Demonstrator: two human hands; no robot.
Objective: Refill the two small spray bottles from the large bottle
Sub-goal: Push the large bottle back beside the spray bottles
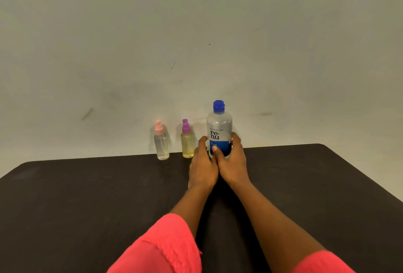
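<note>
Far edge of the table point(87, 185): pink-capped spray bottle point(161, 145), then purple-capped spray bottle point(187, 144), both upright and still closed. Left hand point(203, 164) and right hand point(233, 160) curl their fingers round the upright large bottle point(219, 126). Its blue cap point(218, 106) is on. Nothing opened or poured, so the task looks barely begun.

- A dark table point(87, 196) with a matte top filled the lower half of the view; its far edge ran close to the wall and its far right corner was rounded.
- A pale, off-white wall point(196, 22) rose behind the table.
- A slanted greyish streak point(87, 113) marked the wall low on the left.
- A short thin scratch point(173, 65) sat higher, near the middle.
- A tiny dark speck point(209, 44) lay above that.
- A faint smudge point(265, 114) showed on the right.
</note>
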